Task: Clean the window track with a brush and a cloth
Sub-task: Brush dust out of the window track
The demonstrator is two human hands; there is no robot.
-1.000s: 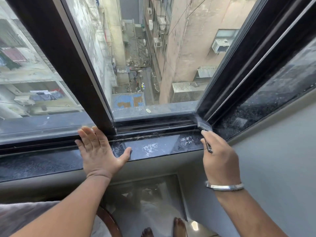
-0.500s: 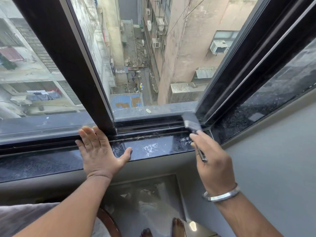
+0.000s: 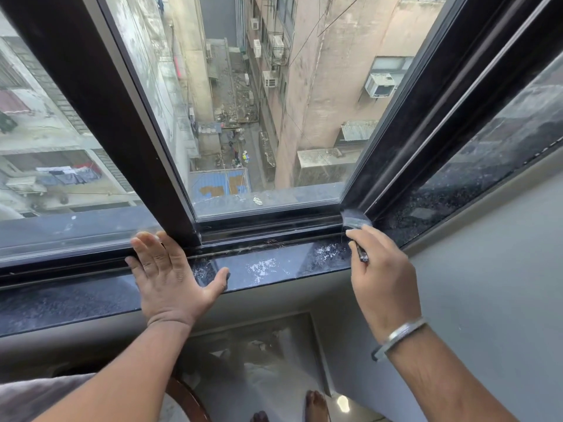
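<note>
The dark window track runs along the bottom of the open window, with pale grit along its inner rail. My right hand grips a small flat brush by its dark handle, bristles pressed into the track's right corner. My left hand lies flat, fingers spread, on the black stone sill with its fingertips at the foot of the dark sliding frame. No cloth is in view.
White dust patches mark the sill between my hands. A grey wall stands to the right. Beyond the opening is a deep drop to an alley. Below the sill are a brown chair edge and bare feet on a pale floor.
The brush swept left along the track half a second ago and is now back in the right corner. My left hand has stayed on the sill.
</note>
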